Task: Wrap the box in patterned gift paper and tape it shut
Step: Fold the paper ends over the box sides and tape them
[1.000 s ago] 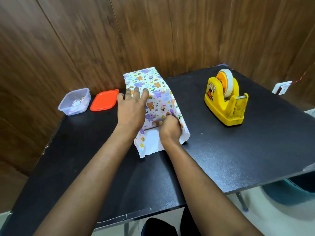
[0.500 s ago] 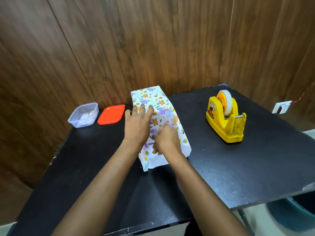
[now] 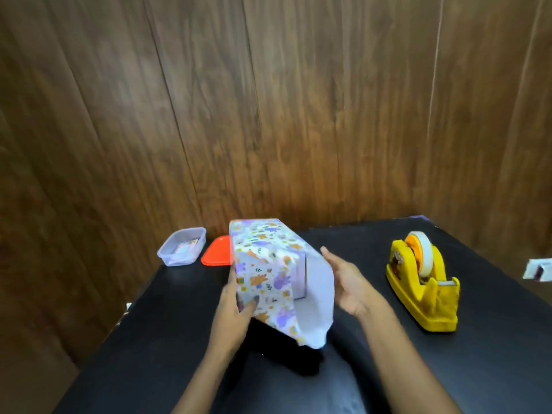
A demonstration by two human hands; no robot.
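Note:
The box wrapped in patterned gift paper [image 3: 263, 264] is tipped up off the black table [image 3: 448, 369], its open near end facing me. Inside that end I see the paper's white inner side and a bit of the box [image 3: 299, 276]. My left hand [image 3: 236, 306] grips the parcel's left side, thumb on the patterned face. My right hand [image 3: 349, 282] hovers just right of the loose paper edge with fingers straight, holding nothing. A yellow tape dispenser [image 3: 424, 288] with a roll of tape stands to the right.
A clear plastic container [image 3: 182, 246] and an orange lid [image 3: 216, 255] lie at the table's back left, behind the parcel. A wood-panelled wall rises right behind the table. A white socket [image 3: 537, 268] shows at the far right edge.
The parcel lay flat under both hands before; now my left hand has lifted and tilted it up. My right hand has come off the paper and moved to its right side.

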